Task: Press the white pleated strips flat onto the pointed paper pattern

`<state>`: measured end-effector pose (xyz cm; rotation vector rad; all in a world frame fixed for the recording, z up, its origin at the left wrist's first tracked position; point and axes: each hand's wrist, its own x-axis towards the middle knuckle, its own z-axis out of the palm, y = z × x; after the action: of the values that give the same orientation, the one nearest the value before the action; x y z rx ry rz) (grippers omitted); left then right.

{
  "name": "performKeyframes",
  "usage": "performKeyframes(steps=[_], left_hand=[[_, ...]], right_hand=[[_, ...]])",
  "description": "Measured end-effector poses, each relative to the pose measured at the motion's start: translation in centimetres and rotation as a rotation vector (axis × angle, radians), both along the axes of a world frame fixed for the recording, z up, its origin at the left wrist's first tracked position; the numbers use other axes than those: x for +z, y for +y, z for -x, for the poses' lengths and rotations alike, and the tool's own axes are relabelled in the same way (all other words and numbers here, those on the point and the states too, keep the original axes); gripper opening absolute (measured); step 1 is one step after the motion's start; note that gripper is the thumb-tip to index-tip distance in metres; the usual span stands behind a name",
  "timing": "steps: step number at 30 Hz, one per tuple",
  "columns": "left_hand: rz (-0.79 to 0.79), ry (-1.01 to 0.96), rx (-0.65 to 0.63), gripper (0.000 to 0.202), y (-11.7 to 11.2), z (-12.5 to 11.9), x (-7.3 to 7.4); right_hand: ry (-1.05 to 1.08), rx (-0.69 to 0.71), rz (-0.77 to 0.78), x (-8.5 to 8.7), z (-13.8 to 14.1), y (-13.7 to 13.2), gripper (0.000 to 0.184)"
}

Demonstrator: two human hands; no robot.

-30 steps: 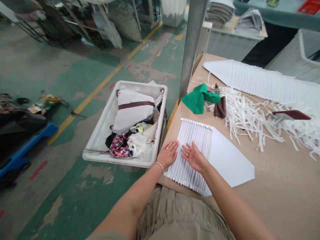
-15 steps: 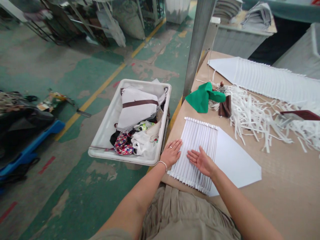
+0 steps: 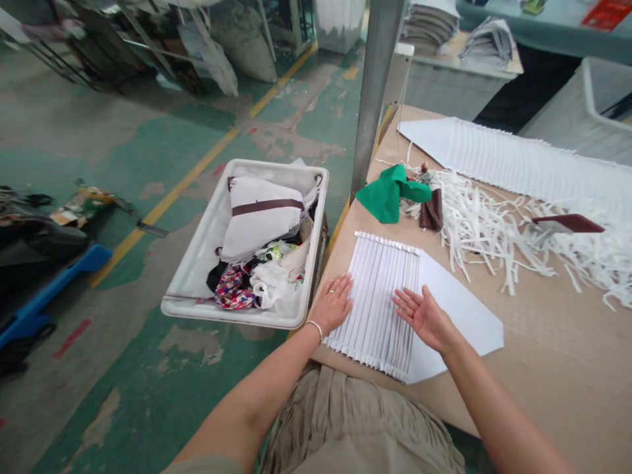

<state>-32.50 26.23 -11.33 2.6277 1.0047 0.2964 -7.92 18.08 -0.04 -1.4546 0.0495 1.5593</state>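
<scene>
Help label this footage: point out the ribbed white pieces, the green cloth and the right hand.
Ribbed white pieces (image 3: 376,299): head view, row's middle.
Green cloth (image 3: 386,196): head view, wide left part.
Right hand (image 3: 425,320): head view, palm.

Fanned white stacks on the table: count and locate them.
2: the near stack by the left hand; far stack along the back edge of the table, running out of frame. More may be hidden.

workshop or factory interior. scuffed green-painted floor (image 3: 153,401) with yellow marking line (image 3: 197,174), left half of frame; grey metal post (image 3: 374,99), upper centre; bulging beige sack (image 3: 247,43), upper left; grey-white ribbed plastic bin (image 3: 444,85) with stacked grey-white sheets (image 3: 429,29), upper right; broad brown-topped worktable (image 3: 557,342), right, bearing tangled heap of white cut strips (image 3: 474,230) and overlapping white ribbed panels (image 3: 518,155).
</scene>
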Motion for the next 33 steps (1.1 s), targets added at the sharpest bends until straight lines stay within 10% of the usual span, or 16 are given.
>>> performKeyframes(steps=[5, 27, 30, 33], left_hand=[[-0.013, 0.018, -0.292, 0.06, -3.5, -4.8, 1.3], [-0.061, 0.068, -0.267, 0.064, -4.3, -6.3, 0.3], [-0.054, 0.069, -0.266, 0.064, -4.3, -6.4, 0.3], [-0.043, 0.072, -0.267, 0.065, -4.3, -6.4, 0.4]], right_hand=[[-0.009, -0.064, -0.005, 0.0, -0.6, 2.7, 0.05], [-0.106, 0.045, 0.014, -1.5, -3.2, 0.2, 0.048], [-0.437, 0.094, -0.072, -1.8, -4.3, -1.3, 0.055], [-1.214, 0.338, -0.165, -3.1, -6.2, -3.9, 0.061]])
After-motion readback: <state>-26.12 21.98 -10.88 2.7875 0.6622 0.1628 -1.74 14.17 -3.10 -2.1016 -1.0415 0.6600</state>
